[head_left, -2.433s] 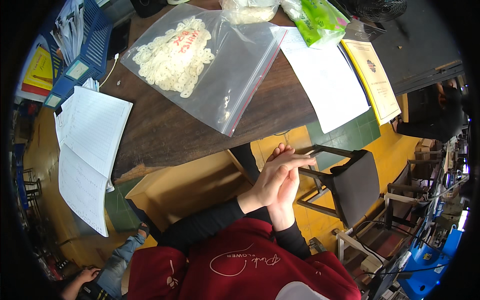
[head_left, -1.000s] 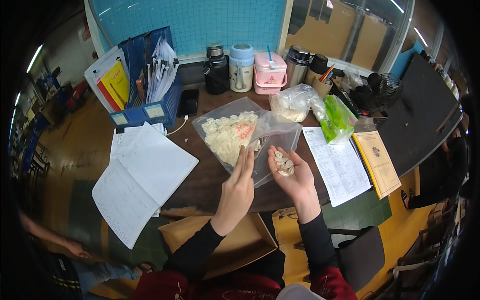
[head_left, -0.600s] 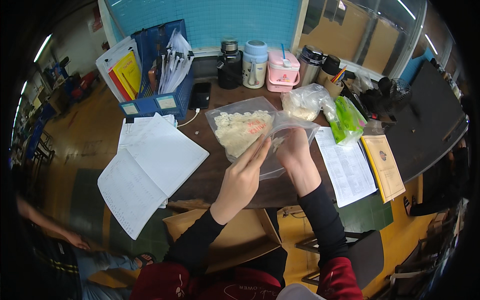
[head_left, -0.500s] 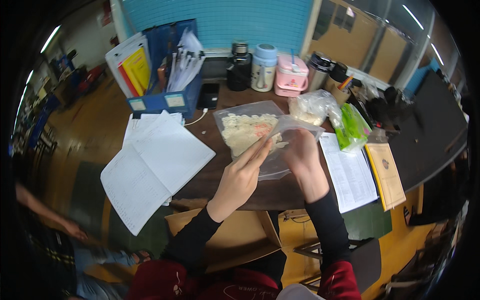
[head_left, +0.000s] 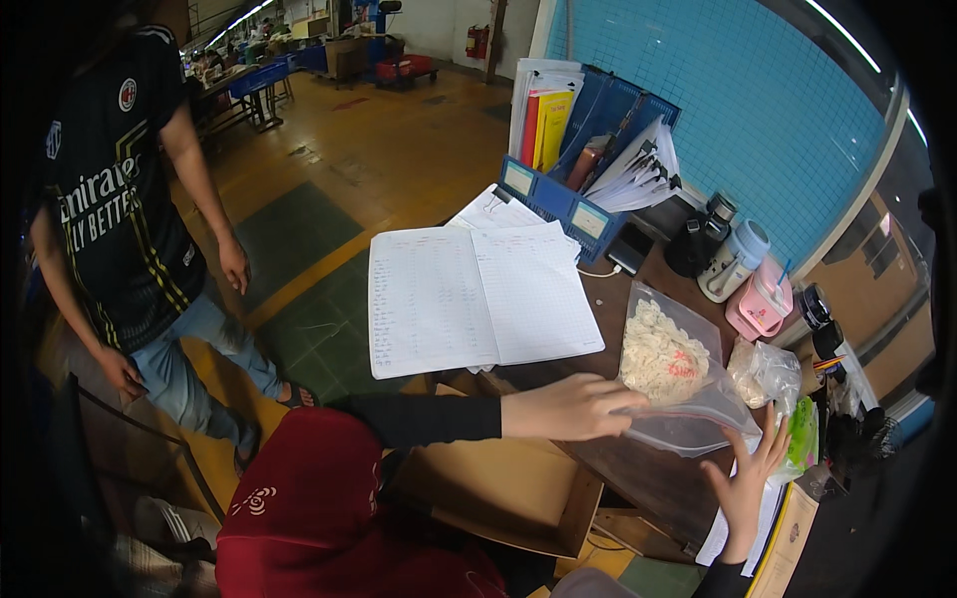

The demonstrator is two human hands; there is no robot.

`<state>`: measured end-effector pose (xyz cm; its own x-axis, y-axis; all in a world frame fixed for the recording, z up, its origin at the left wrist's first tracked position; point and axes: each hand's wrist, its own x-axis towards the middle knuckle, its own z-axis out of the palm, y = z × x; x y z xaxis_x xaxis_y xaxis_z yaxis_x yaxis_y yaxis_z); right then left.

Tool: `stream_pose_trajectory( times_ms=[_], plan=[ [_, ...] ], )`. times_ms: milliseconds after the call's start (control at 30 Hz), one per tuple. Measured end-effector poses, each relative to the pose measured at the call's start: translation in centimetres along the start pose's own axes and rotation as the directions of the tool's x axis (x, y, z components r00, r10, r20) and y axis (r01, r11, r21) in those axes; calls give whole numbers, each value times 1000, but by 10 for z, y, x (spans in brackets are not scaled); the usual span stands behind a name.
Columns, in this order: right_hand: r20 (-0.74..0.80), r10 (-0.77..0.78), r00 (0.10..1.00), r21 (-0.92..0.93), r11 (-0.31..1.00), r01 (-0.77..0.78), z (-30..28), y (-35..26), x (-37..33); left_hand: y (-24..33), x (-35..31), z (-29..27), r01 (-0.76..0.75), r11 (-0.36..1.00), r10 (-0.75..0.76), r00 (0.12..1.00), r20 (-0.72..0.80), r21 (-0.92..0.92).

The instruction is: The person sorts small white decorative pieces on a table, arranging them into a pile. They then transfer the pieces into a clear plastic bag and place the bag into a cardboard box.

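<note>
Reaching across from the lower left, the left hand (head_left: 568,407) lies palm down with its forearm in a black sleeve stretched nearly level, its fingers (head_left: 623,409) held close together and pressed flat on the near edge of a clear plastic bag (head_left: 688,419). The bag rests on the dark wooden surface (head_left: 648,478), with a pale clump of white stuff (head_left: 660,361) bunched in its far half. The right hand (head_left: 746,480) rises from the lower edge, palm open toward the bag, its fingers spread wide and holding nothing, their tips just beside the bag's near corner. An open ledger (head_left: 477,295) lies to the left of the bag.
</note>
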<state>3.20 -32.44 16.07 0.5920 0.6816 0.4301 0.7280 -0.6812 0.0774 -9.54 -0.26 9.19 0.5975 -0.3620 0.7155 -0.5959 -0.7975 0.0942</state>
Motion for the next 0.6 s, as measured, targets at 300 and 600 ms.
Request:
stream_pose_trajectory(
  times_ms=[300, 600],
  plan=[
    [-210, -67, 975, 539, 824, 173, -66, 55, 119, -83, 112, -115, 104, 970, -168, 939, -298, -220],
    [-224, 27, 974, 733, 664, 150, -142, 30, 189, -129, 183, -189, 211, 896, -297, 939, -174, -391]
  ],
)
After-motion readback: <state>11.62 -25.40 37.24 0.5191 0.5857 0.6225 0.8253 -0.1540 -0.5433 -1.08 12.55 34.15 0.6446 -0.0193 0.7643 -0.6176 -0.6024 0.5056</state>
